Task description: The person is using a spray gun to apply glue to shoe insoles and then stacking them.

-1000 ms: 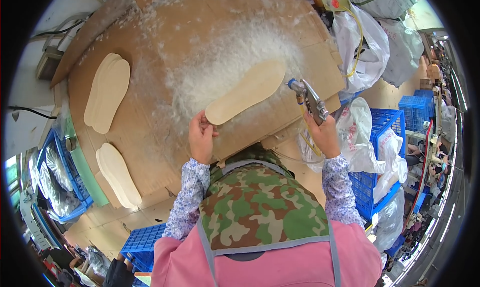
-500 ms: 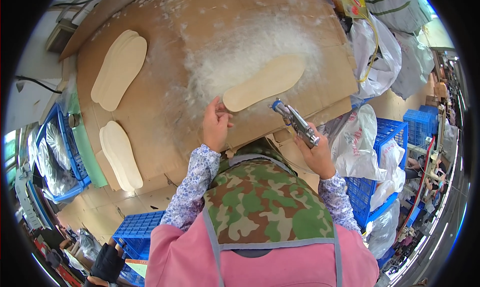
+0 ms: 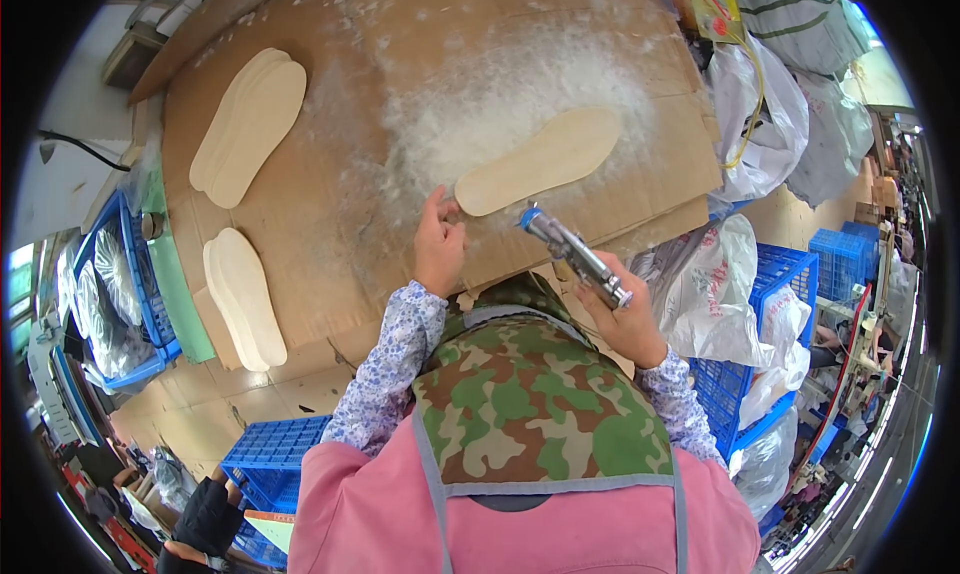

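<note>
A cream insole (image 3: pixel 540 162) lies on the cardboard-covered table, on a patch of whitish overspray. My left hand (image 3: pixel 440 249) is at its rounded left end, fingers partly stretched and apart; whether a fingertip touches the edge is hard to tell. In my right hand (image 3: pixel 632 314) is a metal spray gun (image 3: pixel 575 254) with a blue front ring, my fingers wrapped round its rear. Its nozzle points up and left, just below the insole's lower edge. To the left lie two stacks of cream insoles, an upper stack (image 3: pixel 250 129) and a lower stack (image 3: pixel 243 299).
A blue crate (image 3: pixel 150 309) with clear-wrapped things stands beyond the table's left edge. At right are a blue crate (image 3: pixel 780 274) with white plastic bags (image 3: pixel 715 294) and a yellow hose (image 3: pixel 752 114). Another blue crate (image 3: pixel 270 459) sits at lower left.
My right hand has brought the spray gun a little leftward, its nozzle now nearer the insole's left end. My left hand stays by that end. The whole view has shifted slightly.
</note>
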Demonstrator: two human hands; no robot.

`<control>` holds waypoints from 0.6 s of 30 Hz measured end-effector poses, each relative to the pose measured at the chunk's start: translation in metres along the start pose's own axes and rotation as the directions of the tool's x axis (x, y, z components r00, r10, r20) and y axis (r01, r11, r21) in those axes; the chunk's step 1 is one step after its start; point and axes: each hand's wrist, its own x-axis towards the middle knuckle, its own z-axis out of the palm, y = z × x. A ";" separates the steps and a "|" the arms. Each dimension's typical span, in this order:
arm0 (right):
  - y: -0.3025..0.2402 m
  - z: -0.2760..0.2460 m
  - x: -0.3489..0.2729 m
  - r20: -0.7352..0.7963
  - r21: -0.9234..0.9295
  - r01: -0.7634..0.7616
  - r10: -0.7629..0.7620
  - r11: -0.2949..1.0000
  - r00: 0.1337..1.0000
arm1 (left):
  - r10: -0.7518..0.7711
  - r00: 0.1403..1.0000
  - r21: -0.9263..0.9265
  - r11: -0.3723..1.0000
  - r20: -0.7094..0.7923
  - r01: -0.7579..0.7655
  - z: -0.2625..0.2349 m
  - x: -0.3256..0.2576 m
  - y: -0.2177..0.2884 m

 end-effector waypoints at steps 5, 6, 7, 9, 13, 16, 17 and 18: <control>0.024 -0.031 0.010 -0.174 -0.102 -0.037 0.019 0.994 0.985 | -0.061 0.998 -0.050 0.997 -0.034 0.059 0.008 0.003 0.014; 0.031 -0.037 0.011 -0.178 -0.101 -0.036 0.018 0.994 0.984 | -0.081 0.995 -0.042 0.996 -0.052 0.079 0.010 0.004 0.017; 0.040 -0.043 0.012 -0.224 -0.116 -0.063 0.036 0.991 0.974 | -0.079 0.996 -0.039 0.996 -0.048 0.077 0.011 0.006 0.021; 0.045 -0.055 0.013 -0.303 -0.180 -0.128 0.068 0.975 0.951 | -0.094 0.993 -0.004 0.996 -0.078 0.094 0.015 0.013 0.026; 0.067 -0.060 0.016 -0.461 -0.063 -0.037 0.004 0.997 0.887 | -0.137 0.987 -0.048 0.990 -0.085 0.133 0.013 0.028 0.024; 0.068 -0.063 0.013 -0.429 0.039 -0.215 0.211 0.976 0.878 | -0.135 0.990 -0.006 0.991 -0.044 0.135 0.002 0.030 0.022; 0.069 -0.062 0.012 -0.421 0.128 -0.286 0.313 0.950 0.851 | -0.127 0.992 -0.081 0.989 -0.015 0.126 0.002 0.025 0.026; 0.065 -0.061 0.012 -0.421 0.070 -0.304 0.304 0.950 0.854 | -0.113 0.994 -0.153 0.982 -0.005 0.111 -0.003 0.019 0.034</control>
